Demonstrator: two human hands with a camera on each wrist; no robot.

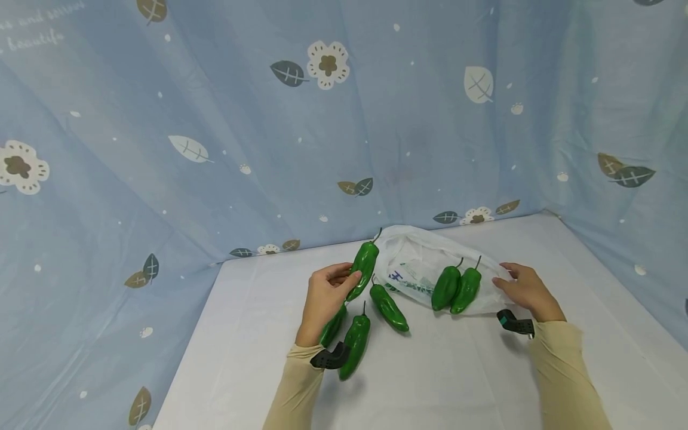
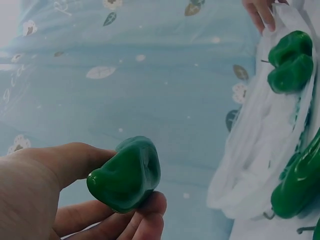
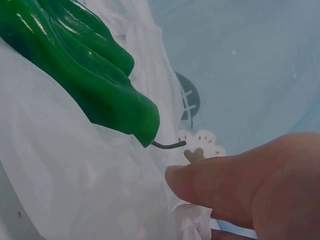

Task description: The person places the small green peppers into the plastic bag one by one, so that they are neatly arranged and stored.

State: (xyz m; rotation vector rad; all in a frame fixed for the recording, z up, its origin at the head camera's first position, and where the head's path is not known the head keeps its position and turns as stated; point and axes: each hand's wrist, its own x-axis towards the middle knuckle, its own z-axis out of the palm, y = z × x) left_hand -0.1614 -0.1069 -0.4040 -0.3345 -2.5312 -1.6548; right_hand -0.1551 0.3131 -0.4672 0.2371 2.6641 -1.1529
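Note:
My left hand [image 1: 329, 301] grips a glossy green chili pepper [image 1: 364, 263] between thumb and fingers, its thin stem pointing up and away. In the left wrist view the rounded tip of that pepper [image 2: 125, 175] faces the camera. On the right, my right hand [image 1: 529, 291] pinches the edge of a white plastic bag [image 1: 419, 242], thumb on top. Two green peppers, one left [image 1: 446, 288] and one right [image 1: 466, 290], lie side by side on the bag's right part. Printing on the bag shows blue and green.
Three more green peppers lie on the white table [image 1: 258, 310]: one [image 1: 389, 307] by the bag's left front, another [image 1: 356, 346] nearer me, and a third [image 1: 333, 325] partly hidden behind my left hand. A blue patterned curtain [image 1: 376, 131] rises behind the table.

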